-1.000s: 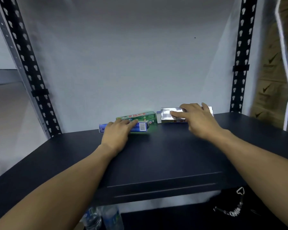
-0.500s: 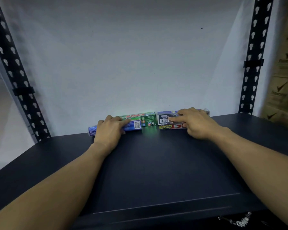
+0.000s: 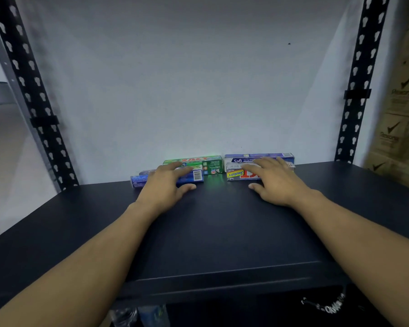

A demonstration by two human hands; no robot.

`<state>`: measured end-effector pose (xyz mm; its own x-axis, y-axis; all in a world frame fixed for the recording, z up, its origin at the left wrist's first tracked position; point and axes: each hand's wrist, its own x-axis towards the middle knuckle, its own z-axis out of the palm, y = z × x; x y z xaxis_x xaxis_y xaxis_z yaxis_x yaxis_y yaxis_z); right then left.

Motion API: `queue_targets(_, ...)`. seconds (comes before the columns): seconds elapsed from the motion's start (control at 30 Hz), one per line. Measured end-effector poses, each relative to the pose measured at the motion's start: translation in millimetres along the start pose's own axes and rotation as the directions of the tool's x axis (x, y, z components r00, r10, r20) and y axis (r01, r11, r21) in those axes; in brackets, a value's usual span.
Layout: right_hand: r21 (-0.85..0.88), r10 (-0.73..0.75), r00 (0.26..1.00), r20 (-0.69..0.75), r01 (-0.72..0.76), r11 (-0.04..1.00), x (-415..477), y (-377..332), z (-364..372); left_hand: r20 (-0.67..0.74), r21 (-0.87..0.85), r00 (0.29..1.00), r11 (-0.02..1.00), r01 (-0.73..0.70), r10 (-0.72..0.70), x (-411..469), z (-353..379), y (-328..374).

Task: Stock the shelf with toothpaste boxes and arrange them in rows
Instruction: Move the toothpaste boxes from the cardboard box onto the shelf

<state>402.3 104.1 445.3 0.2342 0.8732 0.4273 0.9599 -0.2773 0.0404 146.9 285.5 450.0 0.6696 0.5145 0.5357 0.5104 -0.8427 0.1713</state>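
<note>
A pale wall [image 3: 198, 79] fills the back of the view. In front of it a dark shelf [image 3: 198, 244] runs the full width, framed by a black perforated upright on the left [image 3: 33, 102] and another on the right [image 3: 359, 90]. Brown cardboard cartons [image 3: 401, 128] stand stacked past the right upright.

Both forearms reach in over the shelf, and the hands are well apart. The left hand [image 3: 165, 187] lies flat, fingers straight, on top of a blue toothpaste box [image 3: 137, 180], its thumb on the shelf just in front. The right hand [image 3: 276, 182] lies the same way, fingers stretched across a silver box with a yellow label [image 3: 236, 174], thumb down on the shelf. Neither hand curls round anything.

All four boxes lie on their sides at the back of the shelf, near the wall. A green box [image 3: 210, 164] sits behind the blue one, and a blue-and-white box [image 3: 257, 158] sits behind the silver one, with a small gap between the left pair and the right pair.

Below the shelf's front edge, bottle tops [image 3: 137, 315] show blurred at the left, and a small metal chain [image 3: 326, 305] hangs at the right.
</note>
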Motion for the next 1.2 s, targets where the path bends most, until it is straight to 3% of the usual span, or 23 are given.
queue_targets(0.23,0.208,0.071,0.99,0.121,-0.095,0.974,-58.4,-41.9,-21.7,0.215,-0.017,0.974,0.996,0.082,-0.076,-53.2,-12.2,51.6)
queue_targets(0.43,0.291,0.085,0.983,0.161,-0.129,0.948,-127.5,-75.4,-54.5,0.064,-0.059,0.998,0.998,0.017,-0.013,-117.5,-39.9,88.9)
queue_targets(0.57,0.169,0.016,0.998,0.059,-0.025,0.985,-179.4,-97.4,-58.7,-0.023,0.031,0.999,0.999,-0.034,0.035,-176.3,-50.2,112.0)
queue_targets(0.7,0.157,-0.046,0.996,-0.073,0.057,0.986,-240.9,-111.2,-46.8,-0.025,0.165,0.99,0.977,-0.131,0.137,-240.0,-41.1,121.7)
queue_targets(0.8,0.195,-0.06,0.986,-0.157,0.091,0.977,-287.8,-121.0,-27.4,-0.036,0.152,0.983,0.974,-0.171,0.178,-274.8,-30.8,123.8)
queue_targets(0.9,0.197,-0.053,0.998,-0.043,0.06,0.978,-327.7,-128.5,11.2,0.04,0.083,0.99,0.987,-0.135,0.132,-307.5,-7.7,123.1)
queue_targets(1.03,0.217,-0.042,0.968,0.247,-0.013,0.976,-370.1,-128.7,75.9,0.211,0.021,0.976,0.998,-0.052,0.046,-349.6,47.2,114.5)
queue_targets(1.2,0.264,-0.062,0.863,0.501,-0.085,0.961,-393.0,-138.4,136.6,0.52,-0.058,0.846,0.983,0.173,-0.119,-416.6,126.3,92.7)
